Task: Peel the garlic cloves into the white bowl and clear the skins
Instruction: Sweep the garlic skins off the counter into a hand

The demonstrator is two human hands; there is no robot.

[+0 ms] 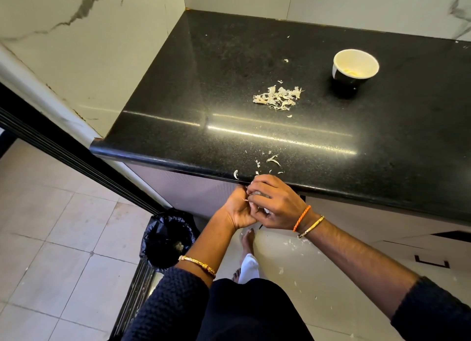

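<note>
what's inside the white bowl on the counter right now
Inside the white bowl, a few pale yellowish pieces lie at the bottom, probably peeled garlic. The near wall hides part of the floor, so a count is not possible. The rest of the inside looks bare.

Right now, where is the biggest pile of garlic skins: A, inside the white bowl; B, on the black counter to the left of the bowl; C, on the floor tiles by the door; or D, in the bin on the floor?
B: the largest pile of skins lies on the black counter, apart from the white bowl and to its left.
</note>
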